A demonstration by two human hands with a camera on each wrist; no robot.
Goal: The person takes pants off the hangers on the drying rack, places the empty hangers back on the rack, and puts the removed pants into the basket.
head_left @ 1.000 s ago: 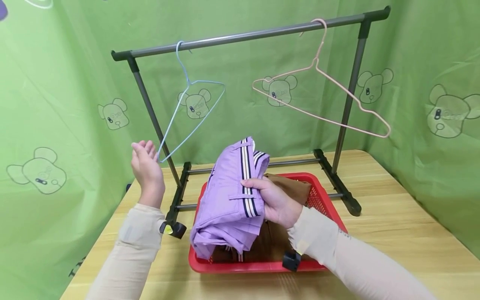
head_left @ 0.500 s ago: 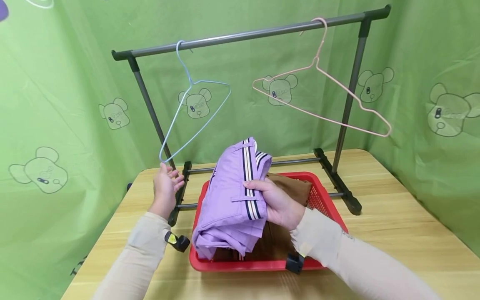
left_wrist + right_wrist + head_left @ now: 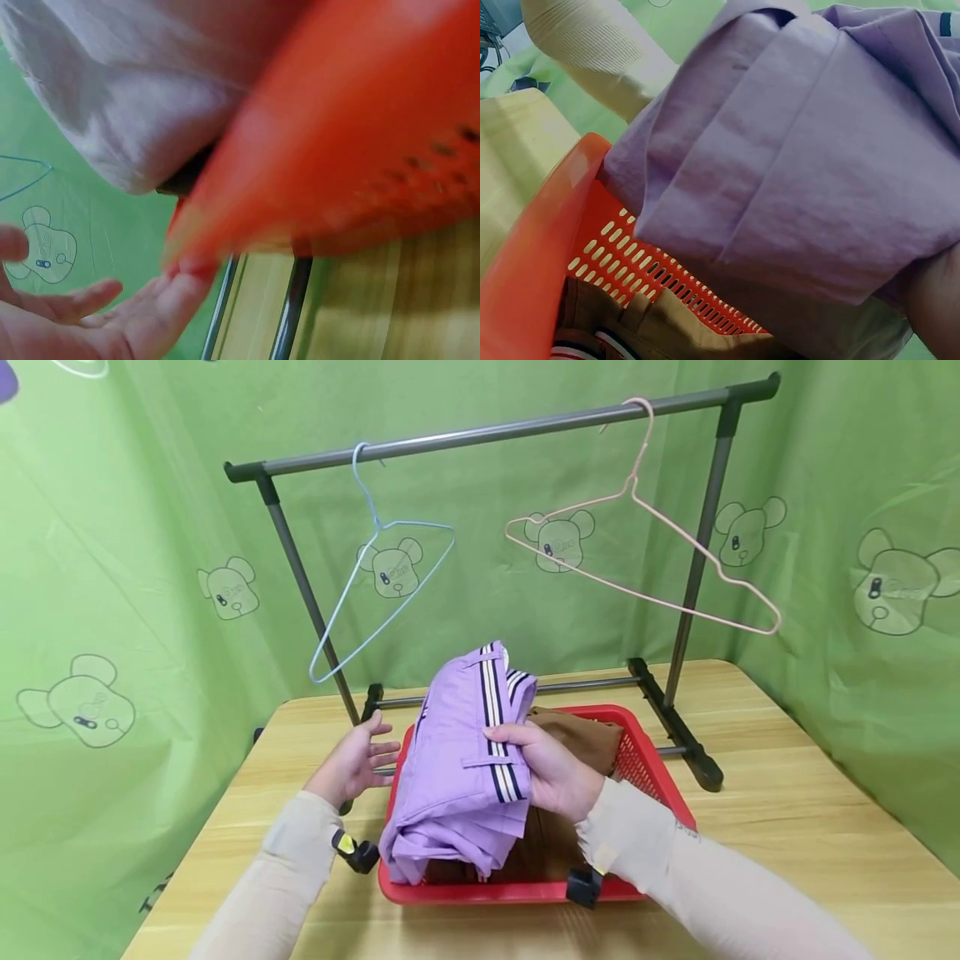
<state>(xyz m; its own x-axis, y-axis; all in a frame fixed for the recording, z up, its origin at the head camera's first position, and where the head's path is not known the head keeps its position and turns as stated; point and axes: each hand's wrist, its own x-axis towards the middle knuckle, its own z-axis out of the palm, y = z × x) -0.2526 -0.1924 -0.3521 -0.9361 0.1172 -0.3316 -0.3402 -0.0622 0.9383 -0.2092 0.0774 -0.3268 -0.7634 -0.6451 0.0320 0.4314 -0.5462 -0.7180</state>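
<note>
My right hand point(image 3: 558, 770) grips a folded pair of purple trousers point(image 3: 457, 739) by the waistband, thumb across its striped band. The bundle is held over a red plastic basket point(image 3: 525, 893), and its lower folds overlap the near left rim. In the right wrist view the purple cloth point(image 3: 802, 157) fills most of the picture. My left hand point(image 3: 358, 763) is just left of the trousers, fingers spread and holding nothing. In the left wrist view the left hand's fingers point(image 3: 157, 307) reach close by the basket's rim. Brown clothing point(image 3: 581, 739) lies inside the basket.
A grey metal clothes rack point(image 3: 480, 437) stands on the wooden table point(image 3: 795, 793) behind the basket. From its bar hang a blue hanger point(image 3: 352, 585) on the left and a pink hanger point(image 3: 637, 597) on the right. Green curtain point(image 3: 480, 610) surrounds the table.
My left hand has come down and right, away from the blue hanger's lower corner, towards the trousers. The blue hanger has swung slightly. My right hand keeps its grip on the trousers nearly in place.
</note>
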